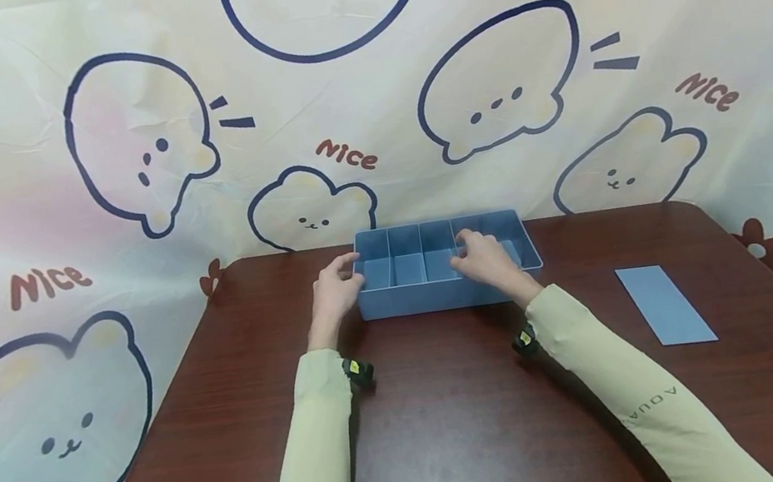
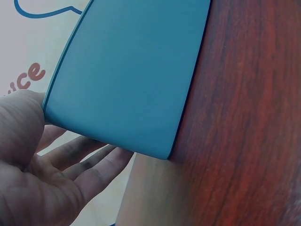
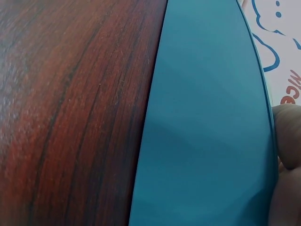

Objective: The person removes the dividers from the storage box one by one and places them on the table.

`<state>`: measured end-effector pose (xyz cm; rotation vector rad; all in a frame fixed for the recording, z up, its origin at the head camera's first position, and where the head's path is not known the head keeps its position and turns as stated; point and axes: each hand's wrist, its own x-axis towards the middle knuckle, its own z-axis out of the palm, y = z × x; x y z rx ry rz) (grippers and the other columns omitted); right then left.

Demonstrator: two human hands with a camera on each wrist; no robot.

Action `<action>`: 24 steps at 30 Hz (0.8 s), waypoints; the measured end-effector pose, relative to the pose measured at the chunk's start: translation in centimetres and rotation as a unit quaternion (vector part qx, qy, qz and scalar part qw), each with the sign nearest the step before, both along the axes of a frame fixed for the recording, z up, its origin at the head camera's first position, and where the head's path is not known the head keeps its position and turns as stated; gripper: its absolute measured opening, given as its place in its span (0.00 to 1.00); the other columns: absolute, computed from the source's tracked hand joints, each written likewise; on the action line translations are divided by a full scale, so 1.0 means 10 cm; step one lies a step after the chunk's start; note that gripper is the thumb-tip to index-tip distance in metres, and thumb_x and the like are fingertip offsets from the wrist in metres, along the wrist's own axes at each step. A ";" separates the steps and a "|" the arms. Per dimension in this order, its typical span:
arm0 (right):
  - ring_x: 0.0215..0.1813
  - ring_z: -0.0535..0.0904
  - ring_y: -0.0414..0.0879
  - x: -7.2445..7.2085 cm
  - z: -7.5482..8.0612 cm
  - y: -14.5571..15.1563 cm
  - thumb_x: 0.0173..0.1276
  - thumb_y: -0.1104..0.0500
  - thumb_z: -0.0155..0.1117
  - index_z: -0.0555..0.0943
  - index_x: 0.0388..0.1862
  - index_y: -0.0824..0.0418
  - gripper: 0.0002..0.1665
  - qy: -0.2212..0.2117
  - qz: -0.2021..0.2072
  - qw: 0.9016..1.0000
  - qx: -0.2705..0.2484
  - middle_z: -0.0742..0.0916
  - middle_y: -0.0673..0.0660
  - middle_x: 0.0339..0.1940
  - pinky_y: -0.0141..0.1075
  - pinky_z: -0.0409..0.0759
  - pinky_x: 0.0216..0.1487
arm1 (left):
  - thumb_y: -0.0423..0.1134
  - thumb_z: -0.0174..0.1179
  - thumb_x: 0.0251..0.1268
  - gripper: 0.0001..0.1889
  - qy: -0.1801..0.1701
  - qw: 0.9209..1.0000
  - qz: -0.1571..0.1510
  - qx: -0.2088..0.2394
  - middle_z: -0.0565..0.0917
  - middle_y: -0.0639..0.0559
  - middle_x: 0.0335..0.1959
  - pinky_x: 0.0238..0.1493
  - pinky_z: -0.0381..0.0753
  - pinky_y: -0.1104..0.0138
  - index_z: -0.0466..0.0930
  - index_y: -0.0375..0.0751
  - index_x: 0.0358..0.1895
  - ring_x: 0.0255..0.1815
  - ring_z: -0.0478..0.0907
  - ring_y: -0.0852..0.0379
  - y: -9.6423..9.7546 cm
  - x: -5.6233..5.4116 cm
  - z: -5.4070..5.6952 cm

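A blue organizer box [image 1: 433,296] with several compartments stands at the far edge of the table. My left hand [image 1: 336,287] is at its left end. In the left wrist view, the thumb side of that hand [image 2: 42,160] meets the top corner, and the loosely extended fingers [image 2: 101,176] lie along the end wall. Over the right part of the box is my right hand [image 1: 484,258], its thumb and index finger bent near a divider [image 1: 438,249]. Whether they pinch that divider is not clear. In the right wrist view, only part of the hand [image 3: 287,141] shows beyond the box's front rim.
A flat light-blue rectangular panel [image 1: 666,305] lies to the right on the brown wooden table [image 1: 447,433]. Behind the table hangs a pale curtain [image 1: 378,91] with cartoon drawings. Each wrist wears a small black device [image 1: 358,373].
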<state>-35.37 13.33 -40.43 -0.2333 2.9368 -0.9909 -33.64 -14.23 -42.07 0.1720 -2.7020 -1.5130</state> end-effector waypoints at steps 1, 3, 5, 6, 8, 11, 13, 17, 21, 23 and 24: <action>0.46 0.83 0.55 0.00 0.00 0.00 0.68 0.53 0.58 0.69 0.67 0.64 0.30 0.001 0.000 1.000 -0.001 0.83 0.66 0.57 0.49 0.84 0.49 | 0.40 0.53 0.69 0.24 0.000 1.000 -0.001 0.000 0.76 0.42 0.66 0.60 0.78 0.47 0.71 0.58 0.68 0.64 0.75 0.41 0.00 0.00 0.00; 0.44 0.83 0.54 0.00 0.00 0.00 0.69 0.53 0.58 0.69 0.67 0.64 0.31 0.004 0.001 1.000 -0.001 0.83 0.66 0.57 0.47 0.84 0.47 | 0.40 0.53 0.69 0.24 0.000 1.000 -0.001 0.002 0.76 0.42 0.66 0.60 0.78 0.47 0.71 0.58 0.68 0.64 0.75 0.41 0.00 0.00 0.00; 0.42 0.83 0.53 0.01 -0.01 0.00 0.68 0.54 0.58 0.69 0.67 0.64 0.31 0.008 -0.001 1.000 -0.002 0.83 0.66 0.56 0.45 0.84 0.44 | 0.40 0.53 0.69 0.24 0.001 1.000 -0.001 0.002 0.76 0.42 0.66 0.60 0.78 0.47 0.71 0.58 0.68 0.64 0.75 0.41 0.00 0.00 0.00; 0.41 0.83 0.52 0.01 -0.01 0.00 0.68 0.54 0.58 0.69 0.67 0.64 0.31 0.009 -0.001 1.000 -0.004 0.83 0.66 0.56 0.45 0.84 0.43 | 0.40 0.53 0.69 0.24 0.002 1.000 -0.001 0.003 0.76 0.42 0.66 0.60 0.78 0.47 0.71 0.57 0.67 0.64 0.75 0.41 0.00 0.00 0.00; 0.40 0.83 0.52 0.01 -0.01 0.00 0.68 0.54 0.58 0.69 0.67 0.64 0.30 0.011 -0.003 1.000 -0.005 0.84 0.66 0.55 0.43 0.84 0.41 | 0.40 0.53 0.69 0.24 0.003 1.000 0.000 0.003 0.76 0.42 0.66 0.60 0.78 0.47 0.71 0.57 0.67 0.64 0.75 0.41 0.00 -0.01 -0.01; 0.39 0.83 0.52 0.01 -0.01 0.00 0.68 0.54 0.57 0.69 0.67 0.63 0.30 0.011 -0.004 1.000 -0.007 0.84 0.65 0.55 0.41 0.83 0.40 | 0.40 0.53 0.69 0.24 0.003 1.000 0.000 0.003 0.76 0.42 0.66 0.60 0.78 0.48 0.71 0.57 0.67 0.64 0.75 0.41 0.00 -0.01 -0.01; 0.39 0.82 0.52 0.01 -0.01 0.00 0.68 0.54 0.57 0.69 0.67 0.63 0.30 0.014 -0.004 1.000 -0.007 0.84 0.65 0.55 0.41 0.83 0.39 | 0.40 0.53 0.69 0.24 0.002 1.000 -0.001 0.003 0.76 0.42 0.66 0.60 0.78 0.47 0.71 0.57 0.67 0.64 0.75 0.41 0.00 -0.01 -0.01; 0.40 0.83 0.52 0.01 -0.02 0.00 0.68 0.54 0.57 0.70 0.66 0.63 0.30 0.023 -0.002 1.000 -0.006 0.84 0.65 0.55 0.42 0.83 0.40 | 0.40 0.53 0.68 0.24 0.000 1.000 0.002 0.002 0.76 0.42 0.66 0.59 0.78 0.48 0.71 0.58 0.67 0.64 0.75 0.41 0.00 -0.01 -0.02; 0.41 0.83 0.52 0.01 -0.02 0.00 0.68 0.54 0.57 0.70 0.65 0.63 0.29 0.027 -0.003 1.000 -0.007 0.84 0.65 0.55 0.45 0.84 0.42 | 0.40 0.53 0.69 0.24 -0.001 1.000 0.001 0.000 0.76 0.42 0.66 0.59 0.79 0.48 0.71 0.58 0.68 0.63 0.75 0.41 0.00 -0.02 -0.02; 0.42 0.84 0.53 0.01 -0.02 0.00 0.68 0.54 0.57 0.71 0.65 0.63 0.29 0.027 -0.004 1.000 -0.009 0.84 0.65 0.55 0.46 0.85 0.44 | 0.40 0.53 0.69 0.24 -0.001 1.000 0.001 -0.001 0.76 0.42 0.66 0.59 0.79 0.48 0.71 0.58 0.68 0.64 0.75 0.41 0.00 -0.02 -0.01; 0.42 0.84 0.53 0.00 -0.03 0.00 0.68 0.53 0.57 0.71 0.65 0.63 0.29 0.027 -0.004 1.000 -0.010 0.84 0.65 0.55 0.46 0.85 0.44 | 0.40 0.53 0.69 0.24 -0.001 1.000 0.001 -0.001 0.76 0.42 0.66 0.59 0.79 0.48 0.71 0.58 0.68 0.64 0.75 0.41 0.00 -0.02 -0.01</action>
